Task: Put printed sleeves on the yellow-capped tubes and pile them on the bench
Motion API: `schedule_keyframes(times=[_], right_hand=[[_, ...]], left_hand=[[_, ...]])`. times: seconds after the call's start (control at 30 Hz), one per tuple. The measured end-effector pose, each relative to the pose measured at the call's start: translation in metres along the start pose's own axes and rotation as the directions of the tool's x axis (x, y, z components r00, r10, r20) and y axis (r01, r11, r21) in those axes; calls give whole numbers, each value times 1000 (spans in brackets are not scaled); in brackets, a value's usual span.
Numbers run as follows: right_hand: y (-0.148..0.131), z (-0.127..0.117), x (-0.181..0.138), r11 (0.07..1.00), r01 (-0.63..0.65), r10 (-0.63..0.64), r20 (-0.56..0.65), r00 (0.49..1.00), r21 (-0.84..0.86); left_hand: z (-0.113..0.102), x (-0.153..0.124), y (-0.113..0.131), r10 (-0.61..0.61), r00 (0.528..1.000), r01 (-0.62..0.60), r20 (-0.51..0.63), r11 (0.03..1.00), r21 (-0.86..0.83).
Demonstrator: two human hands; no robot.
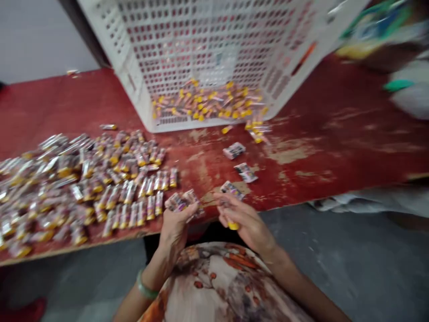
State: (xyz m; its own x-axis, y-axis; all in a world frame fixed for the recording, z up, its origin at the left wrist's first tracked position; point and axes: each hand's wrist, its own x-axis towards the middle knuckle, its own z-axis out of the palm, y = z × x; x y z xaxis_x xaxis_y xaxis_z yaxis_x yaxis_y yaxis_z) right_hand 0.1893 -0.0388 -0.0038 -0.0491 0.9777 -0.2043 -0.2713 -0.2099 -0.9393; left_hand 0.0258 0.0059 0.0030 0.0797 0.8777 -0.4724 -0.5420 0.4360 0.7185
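So there's plenty sitting around here and I'm calling this mid-job, though one view isn't settling it. The left hand (176,226) is gripping a small fan of printed packets (181,203) over the edge of the red desk (335,129). The right hand (248,221) is pinching what's looking like a yellow-ended tube (233,225), but blur is hiding the exact grip. Its fingertips are hovering right by a loose packet (232,189), and I can't tell if they're touching it. Two more, an upper packet (234,150) and a lower packet (246,172), are lying beyond that, apart from each other.

Off to the left, a big heap of yellow-ended tubes (100,179) is spreading along the desk, and its near right side is forming fairly neat rows. The white plastic crate (137,96) is facing its opening this way, and a smaller scatter of tubes (204,103) is lying inside. A few stray tubes (257,132) are sitting at its front right corner. I'm guessing the handful is underway and lots is remaining, but which pile is finished isn't showing.
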Motion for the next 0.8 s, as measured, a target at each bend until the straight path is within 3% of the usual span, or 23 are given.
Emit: schedule_keyframes(times=[0.1, 0.2, 0.3, 0.43, 0.7, 0.8], right_hand=[[-4, -5, -11, 913, 163, -157, 45, 987, -374], [-8, 3, -18, 669, 403, -437, 108, 893, -624], [-4, 12, -15, 517, 541, -599, 171, 782, -664], [3, 15, -5, 406, 621, -691, 219, 689, -670], [4, 17, -6, 260, 625, -764, 238, 599, -737], [4, 17, -9, 238, 637, -778, 249, 577, -733]], left_hand=[[-2, 0, 0, -29, 997, 25, -65, 998, -56], [-2, -3, 1, -77, 992, 68, -104, 993, -92], [0, -7, 1, -109, 989, 96, -97, 987, -131], [3, -7, -1, -163, 984, 152, -71, 977, -147], [10, -6, -10, -3, 999, -3, -46, 993, -119], [13, -6, -8, -9, 997, 0, -71, 992, -125]])
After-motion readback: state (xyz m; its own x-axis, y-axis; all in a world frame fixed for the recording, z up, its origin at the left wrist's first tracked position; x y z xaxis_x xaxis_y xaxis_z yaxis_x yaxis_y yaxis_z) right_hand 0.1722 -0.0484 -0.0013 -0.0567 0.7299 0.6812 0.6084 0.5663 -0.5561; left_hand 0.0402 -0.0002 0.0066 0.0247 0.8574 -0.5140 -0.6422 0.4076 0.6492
